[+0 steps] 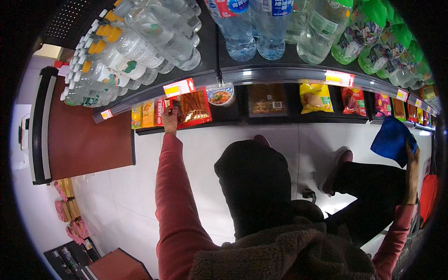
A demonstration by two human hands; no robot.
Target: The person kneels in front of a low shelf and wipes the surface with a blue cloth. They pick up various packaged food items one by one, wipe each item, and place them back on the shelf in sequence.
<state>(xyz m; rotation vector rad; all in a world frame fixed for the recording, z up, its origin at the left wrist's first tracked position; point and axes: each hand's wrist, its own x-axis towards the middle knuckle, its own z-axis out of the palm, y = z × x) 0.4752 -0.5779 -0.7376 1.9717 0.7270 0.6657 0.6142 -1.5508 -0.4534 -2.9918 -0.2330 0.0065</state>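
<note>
At the low shelf, my left hand (170, 121) is closed on the edge of a red snack packet (196, 108) with a brown printed front. Its fingertips are partly shaded under the shelf edge. Beside it stand orange and yellow packets (148, 114) on the left and a bowl-shaped tub (221, 96) with a food picture on the right. Over on the far right, my right hand (412, 158) grips a blue cloth (393, 140), which hangs bunched in front of the lower shelf.
Water bottles (154, 37) and green-capped bottles (354, 39) crowd the shelf above, whose price-tag rail (266, 74) overhangs the packets. A yellow packet (315, 98) lies farther right. My bent knee (252, 163) is close to the shelf. A reddish-brown panel (88, 135) stands left.
</note>
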